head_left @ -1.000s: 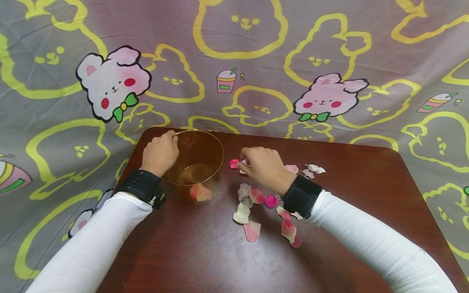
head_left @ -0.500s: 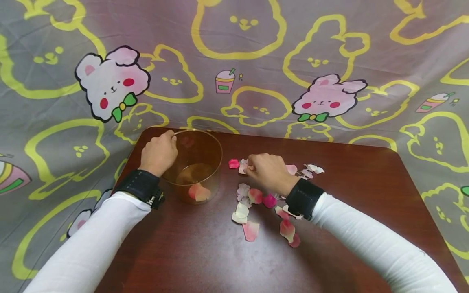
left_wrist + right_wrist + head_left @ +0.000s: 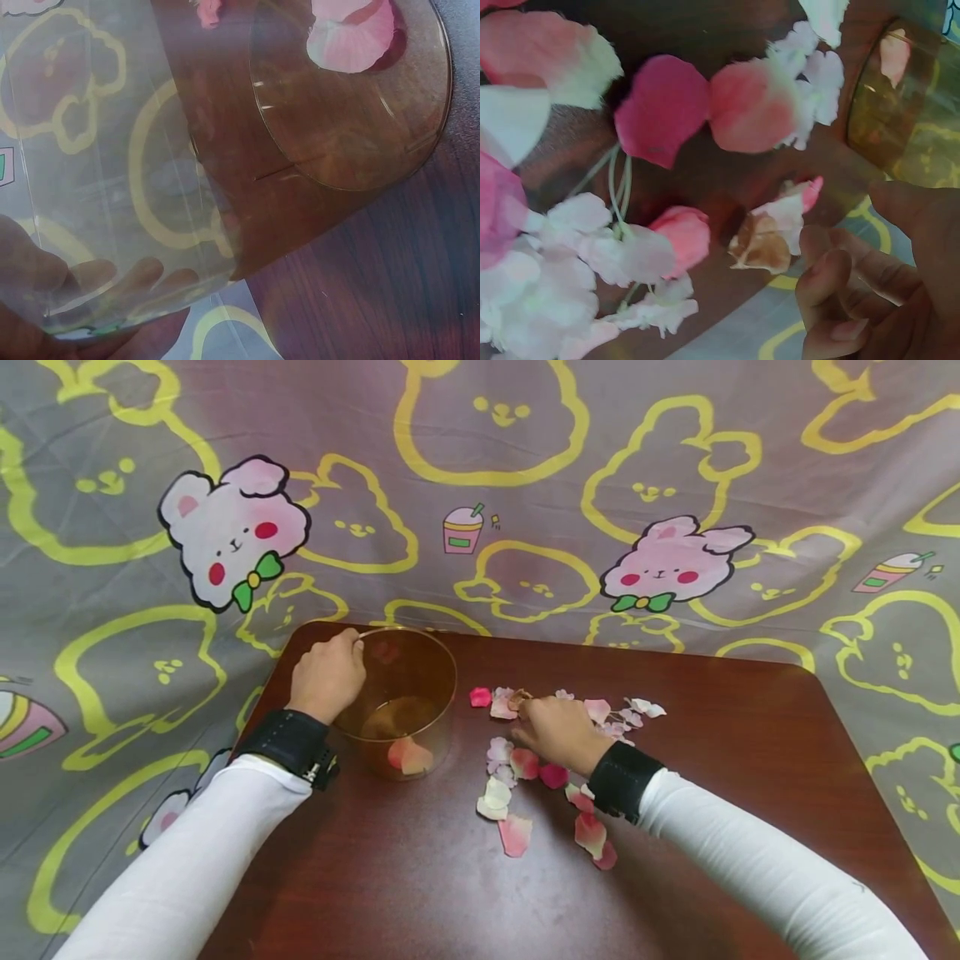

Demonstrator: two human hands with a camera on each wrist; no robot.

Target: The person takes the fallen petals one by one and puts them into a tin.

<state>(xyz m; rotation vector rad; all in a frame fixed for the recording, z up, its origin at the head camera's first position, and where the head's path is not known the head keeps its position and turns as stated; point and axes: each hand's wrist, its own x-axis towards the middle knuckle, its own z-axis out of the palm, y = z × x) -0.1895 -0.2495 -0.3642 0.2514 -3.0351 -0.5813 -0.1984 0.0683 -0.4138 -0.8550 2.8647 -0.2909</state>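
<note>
Left hand (image 3: 90, 307), at lower left, grips the edge of a transparent, amber-tinted container (image 3: 330, 150). One pink petal (image 3: 349, 41), pale toward one end, lies against the round base at upper right. A smaller pink piece (image 3: 209, 13) at the top edge appears to be another petal, though blurred. Wood-grain table (image 3: 375, 292) shows at lower right, grey cloth (image 3: 225, 341) with yellow outlines at left

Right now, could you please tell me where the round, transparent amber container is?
In the head view, the container is at left on the brown tabletop, between the left hand gripping its rim and scattered pink and white petals.
</note>
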